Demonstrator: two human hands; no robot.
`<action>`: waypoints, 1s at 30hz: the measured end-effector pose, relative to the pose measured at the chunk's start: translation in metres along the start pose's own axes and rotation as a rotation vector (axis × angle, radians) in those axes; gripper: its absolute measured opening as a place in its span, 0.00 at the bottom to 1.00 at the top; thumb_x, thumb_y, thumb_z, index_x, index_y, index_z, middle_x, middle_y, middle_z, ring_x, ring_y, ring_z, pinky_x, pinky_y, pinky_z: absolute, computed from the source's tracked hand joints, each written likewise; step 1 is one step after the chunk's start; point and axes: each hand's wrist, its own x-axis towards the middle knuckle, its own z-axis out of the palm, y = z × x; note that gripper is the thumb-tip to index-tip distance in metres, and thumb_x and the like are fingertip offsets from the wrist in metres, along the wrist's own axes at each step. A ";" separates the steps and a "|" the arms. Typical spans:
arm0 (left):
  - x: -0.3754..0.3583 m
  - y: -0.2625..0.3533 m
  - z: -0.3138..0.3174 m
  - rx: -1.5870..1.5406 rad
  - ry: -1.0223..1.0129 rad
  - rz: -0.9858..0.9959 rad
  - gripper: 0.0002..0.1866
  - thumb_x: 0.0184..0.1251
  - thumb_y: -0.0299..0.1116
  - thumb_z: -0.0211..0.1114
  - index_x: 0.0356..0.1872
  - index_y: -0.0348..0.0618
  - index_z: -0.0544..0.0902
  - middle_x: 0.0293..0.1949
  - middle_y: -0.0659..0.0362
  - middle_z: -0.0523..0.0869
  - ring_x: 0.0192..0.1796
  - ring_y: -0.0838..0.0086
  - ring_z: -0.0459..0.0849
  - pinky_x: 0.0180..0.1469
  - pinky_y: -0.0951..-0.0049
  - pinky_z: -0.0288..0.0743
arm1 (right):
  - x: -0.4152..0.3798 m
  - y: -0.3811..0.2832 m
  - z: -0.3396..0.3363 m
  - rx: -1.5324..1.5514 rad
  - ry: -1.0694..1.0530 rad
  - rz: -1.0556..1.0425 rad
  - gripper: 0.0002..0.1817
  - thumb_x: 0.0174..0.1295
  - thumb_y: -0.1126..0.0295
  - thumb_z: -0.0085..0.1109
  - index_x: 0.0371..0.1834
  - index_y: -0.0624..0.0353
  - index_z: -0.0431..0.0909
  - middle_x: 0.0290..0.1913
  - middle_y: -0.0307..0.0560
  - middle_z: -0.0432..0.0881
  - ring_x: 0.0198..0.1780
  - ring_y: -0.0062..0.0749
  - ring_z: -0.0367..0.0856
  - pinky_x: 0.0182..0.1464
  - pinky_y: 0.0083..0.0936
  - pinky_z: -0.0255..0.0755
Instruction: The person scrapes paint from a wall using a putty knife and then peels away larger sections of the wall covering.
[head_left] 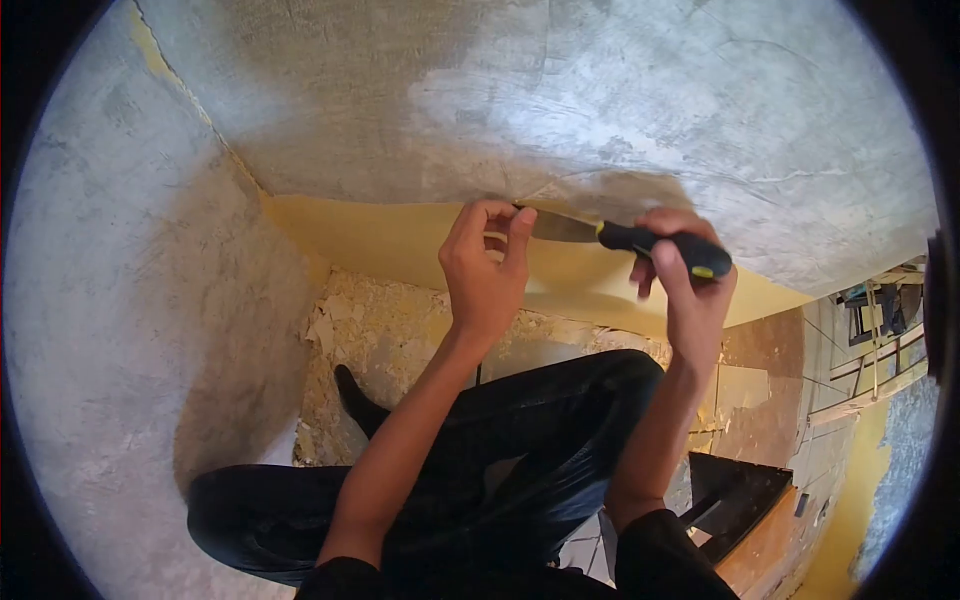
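Note:
My right hand [690,265] is wrapped around the black and yellow handle of a putty knife [565,228]. The blade points left, close to the line where bare grey plaster meets yellow paint on the wall. At the blade's far end, the thumb and fingers of my left hand [485,265] close in a pinch on its edge. Whether a bit of paint is also between those fingers is hidden. Behind both hands runs the remaining band of yellow paint [380,235], low on the wall.
Pale paint flakes [385,325] litter the floor along the wall. A grey side wall [120,300] forms a corner at the left. My bent legs in dark trousers [540,430] are below my hands. A dark, wood-edged object [745,500] stands at lower right.

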 end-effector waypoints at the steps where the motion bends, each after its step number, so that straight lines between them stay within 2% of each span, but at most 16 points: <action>1: -0.001 -0.003 0.002 -0.060 0.011 -0.008 0.11 0.66 0.33 0.69 0.39 0.36 0.80 0.36 0.57 0.85 0.36 0.75 0.84 0.36 0.75 0.78 | 0.006 0.002 0.007 -0.198 0.081 -0.154 0.14 0.62 0.72 0.64 0.48 0.67 0.77 0.47 0.53 0.80 0.40 0.32 0.82 0.40 0.24 0.77; 3: -0.007 -0.005 0.004 -0.114 0.018 -0.016 0.11 0.67 0.33 0.68 0.40 0.35 0.80 0.38 0.56 0.85 0.37 0.75 0.84 0.37 0.74 0.79 | 0.019 0.002 0.025 -0.418 0.145 -0.441 0.08 0.61 0.75 0.63 0.41 0.64 0.76 0.41 0.52 0.81 0.42 0.31 0.79 0.50 0.30 0.71; 4: -0.012 -0.005 0.007 -0.139 0.045 0.038 0.11 0.67 0.31 0.68 0.44 0.34 0.80 0.42 0.53 0.84 0.42 0.71 0.84 0.42 0.71 0.79 | 0.026 0.006 0.033 -0.416 0.145 -0.442 0.08 0.61 0.75 0.63 0.41 0.64 0.76 0.41 0.52 0.81 0.42 0.31 0.79 0.50 0.30 0.71; 6: -0.026 -0.004 0.010 -0.163 0.069 0.084 0.13 0.66 0.29 0.67 0.47 0.33 0.79 0.46 0.51 0.83 0.46 0.68 0.84 0.47 0.67 0.79 | 0.034 0.017 0.051 0.147 0.092 -0.549 0.05 0.61 0.75 0.60 0.36 0.61 0.74 0.36 0.50 0.79 0.40 0.33 0.78 0.49 0.34 0.71; 7: -0.032 -0.003 0.010 -0.005 0.058 0.192 0.16 0.65 0.26 0.67 0.52 0.33 0.78 0.51 0.49 0.80 0.51 0.64 0.81 0.53 0.63 0.76 | 0.031 0.018 0.065 0.489 0.078 -0.407 0.07 0.65 0.72 0.57 0.31 0.58 0.70 0.28 0.46 0.75 0.32 0.33 0.75 0.45 0.38 0.71; 8: -0.038 -0.004 0.010 0.152 0.046 0.302 0.21 0.64 0.24 0.66 0.57 0.32 0.76 0.56 0.46 0.77 0.57 0.59 0.78 0.60 0.59 0.73 | 0.030 0.025 0.062 0.488 0.080 -0.411 0.07 0.65 0.72 0.57 0.31 0.58 0.70 0.28 0.46 0.75 0.32 0.33 0.75 0.45 0.38 0.71; 9: -0.044 -0.008 0.012 0.149 0.046 0.304 0.21 0.64 0.24 0.66 0.57 0.32 0.76 0.56 0.46 0.77 0.57 0.59 0.78 0.60 0.59 0.73 | 0.031 0.035 0.056 0.538 -0.002 -0.427 0.08 0.66 0.70 0.55 0.30 0.57 0.69 0.24 0.44 0.72 0.28 0.32 0.73 0.43 0.37 0.70; 11: -0.053 -0.020 0.017 0.118 -0.029 0.260 0.30 0.62 0.22 0.64 0.67 0.33 0.68 0.64 0.40 0.67 0.67 0.48 0.69 0.69 0.52 0.63 | 0.030 0.050 0.046 0.498 -0.067 -0.440 0.14 0.70 0.63 0.52 0.27 0.53 0.66 0.18 0.40 0.67 0.20 0.29 0.67 0.40 0.36 0.69; 12: -0.059 -0.022 0.022 0.111 -0.027 0.252 0.30 0.62 0.22 0.64 0.67 0.33 0.68 0.64 0.40 0.67 0.67 0.48 0.69 0.69 0.52 0.63 | 0.029 0.052 0.044 0.490 -0.069 -0.434 0.14 0.70 0.63 0.52 0.27 0.53 0.66 0.18 0.40 0.67 0.20 0.29 0.67 0.40 0.36 0.69; 14: -0.068 -0.025 0.030 0.114 -0.083 0.257 0.35 0.63 0.22 0.63 0.71 0.30 0.60 0.69 0.35 0.54 0.72 0.39 0.59 0.71 0.49 0.59 | 0.027 0.057 0.044 0.373 -0.093 -0.438 0.17 0.72 0.60 0.43 0.23 0.49 0.59 0.16 0.34 0.61 0.19 0.23 0.60 0.38 0.33 0.65; 15: -0.069 -0.026 0.032 0.121 -0.119 0.272 0.36 0.64 0.23 0.62 0.72 0.28 0.57 0.71 0.33 0.47 0.74 0.35 0.53 0.71 0.46 0.57 | 0.026 0.057 0.043 0.456 -0.072 -0.445 0.15 0.70 0.63 0.51 0.24 0.53 0.65 0.16 0.39 0.65 0.17 0.26 0.62 0.34 0.35 0.69; 19: -0.066 -0.027 0.037 0.134 -0.103 0.294 0.36 0.65 0.25 0.62 0.72 0.27 0.56 0.71 0.33 0.47 0.74 0.34 0.52 0.71 0.45 0.57 | 0.025 0.048 0.063 0.384 0.114 -0.502 0.19 0.71 0.64 0.40 0.18 0.49 0.55 0.13 0.35 0.56 0.13 0.21 0.48 0.20 0.25 0.57; 24: -0.053 -0.006 0.029 0.040 -0.268 0.323 0.38 0.67 0.29 0.62 0.73 0.27 0.54 0.73 0.28 0.44 0.75 0.34 0.50 0.72 0.47 0.55 | 0.046 -0.011 0.065 0.104 0.115 -0.480 0.19 0.68 0.64 0.41 0.17 0.48 0.55 0.12 0.34 0.54 0.12 0.21 0.45 0.18 0.25 0.53; 26: -0.049 0.000 0.026 0.047 -0.300 0.353 0.38 0.67 0.30 0.62 0.72 0.24 0.53 0.73 0.26 0.46 0.76 0.35 0.47 0.73 0.49 0.54 | 0.049 -0.013 0.063 0.160 0.101 -0.436 0.19 0.67 0.64 0.42 0.16 0.48 0.55 0.11 0.34 0.52 0.12 0.20 0.44 0.18 0.25 0.52; 28: -0.053 0.000 0.025 0.049 -0.306 0.294 0.39 0.66 0.31 0.62 0.71 0.21 0.53 0.72 0.25 0.49 0.76 0.34 0.47 0.73 0.48 0.54 | 0.051 0.009 0.061 0.365 0.080 -0.495 0.16 0.64 0.71 0.45 0.17 0.53 0.55 0.11 0.37 0.55 0.12 0.22 0.50 0.18 0.25 0.55; 30: -0.059 0.000 0.024 0.119 -0.268 0.264 0.41 0.64 0.31 0.64 0.71 0.18 0.51 0.71 0.24 0.50 0.75 0.34 0.47 0.73 0.47 0.52 | 0.046 0.030 0.074 0.380 0.367 -0.394 0.16 0.64 0.71 0.43 0.18 0.53 0.56 0.11 0.38 0.54 0.11 0.23 0.49 0.18 0.31 0.54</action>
